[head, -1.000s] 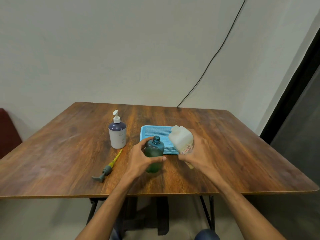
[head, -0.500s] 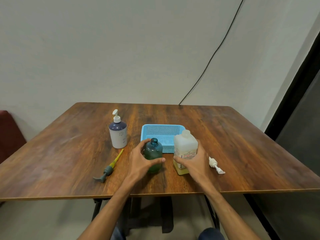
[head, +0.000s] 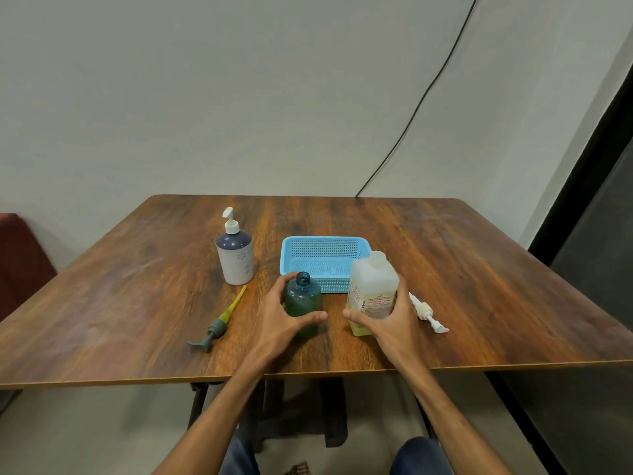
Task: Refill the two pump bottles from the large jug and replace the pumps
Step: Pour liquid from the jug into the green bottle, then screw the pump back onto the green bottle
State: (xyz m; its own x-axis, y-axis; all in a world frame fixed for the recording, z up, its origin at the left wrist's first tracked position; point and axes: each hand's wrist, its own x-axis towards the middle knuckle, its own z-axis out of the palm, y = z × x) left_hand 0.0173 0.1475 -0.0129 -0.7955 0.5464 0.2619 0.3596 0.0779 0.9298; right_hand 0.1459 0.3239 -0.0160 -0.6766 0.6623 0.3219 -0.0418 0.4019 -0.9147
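Plain off-white painted wall [head: 239, 97] fills the back, evenly lit. Thin black cable [head: 424, 94] runs diagonally down it to the far edge of the brown wood-grain desk [head: 137, 286]. Dark vertical frame [head: 579, 173] and grey panel [head: 603, 234] at right. Dark red upholstered seat [head: 20, 255] at left edge. Black metal desk legs [head: 197, 402] underneath, pale grey floor [head: 85, 433].

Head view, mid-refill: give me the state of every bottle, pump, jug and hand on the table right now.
Teal plastic bottle: upright, neck open, pump off.
Grey pump with yellow tube: lying loose on the wooden table.
White-and-navy pump bottle: upright, pump fitted.
Large translucent jug: upright on table, uncapped.
White pump: lying right of jug.
Blue mesh basket: empty.
Left hand: gripping teal bottle.
Right hand: gripping jug.
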